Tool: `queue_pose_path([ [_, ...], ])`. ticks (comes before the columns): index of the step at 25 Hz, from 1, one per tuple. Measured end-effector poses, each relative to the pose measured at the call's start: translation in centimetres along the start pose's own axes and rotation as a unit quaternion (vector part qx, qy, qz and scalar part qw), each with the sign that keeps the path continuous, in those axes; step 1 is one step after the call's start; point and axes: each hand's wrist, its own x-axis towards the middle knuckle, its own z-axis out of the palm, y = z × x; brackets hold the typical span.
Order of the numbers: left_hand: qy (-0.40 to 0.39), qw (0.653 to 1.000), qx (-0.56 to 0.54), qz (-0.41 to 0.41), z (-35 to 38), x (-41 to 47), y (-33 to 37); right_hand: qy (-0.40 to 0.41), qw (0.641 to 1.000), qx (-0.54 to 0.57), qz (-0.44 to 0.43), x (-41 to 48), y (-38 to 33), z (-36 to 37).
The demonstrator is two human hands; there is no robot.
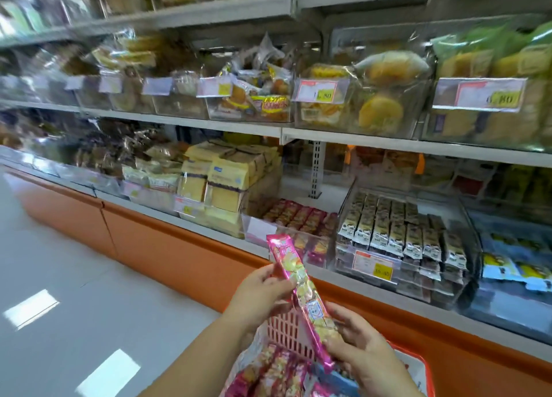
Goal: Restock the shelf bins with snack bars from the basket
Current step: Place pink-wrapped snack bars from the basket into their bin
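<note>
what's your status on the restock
Both hands, left and right, on one pink snack bar. Above basket. Pink bin ahead, path clear.

A snack bar (pixel 301 301) is held above the basket (pixel 286 334), the left hand (pixel 263 295) at its nine o'clock, the right hand (pixel 364 346) at its four o'clock. More bars (pixel 268 372) lie in the basket. At twelve o'clock sits a shelf bin (pixel 298 226) (partly filled), a fuller bin (pixel 400 241) at its three o'clock
</note>
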Motion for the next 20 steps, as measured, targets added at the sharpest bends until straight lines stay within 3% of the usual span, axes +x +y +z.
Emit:
queue_pose_path([
  [4,0.096,0.992,0.047,0.062,-2.2,2.8,0.9,0.059,0.991,-0.085,-0.085,4.7,-4.4,3.0],
  [7,0.166,0.959,0.201,0.115,-5.1,5.6,1.0,0.102,0.974,-0.141,-0.144,10.4,-8.3,4.7],
  [11,0.192,0.926,0.295,0.134,-8.2,8.7,0.6,0.160,0.959,-0.206,-0.113,20.2,-11.1,6.7],
  [16,0.178,0.917,0.335,0.125,-9.5,10.9,-0.9,0.113,0.934,-0.335,-0.048,28.5,-10.3,8.7],
  [20,0.182,0.912,0.350,0.107,-10.7,11.8,-2.0,0.014,0.838,-0.545,0.002,30.4,-10.1,9.1],
])
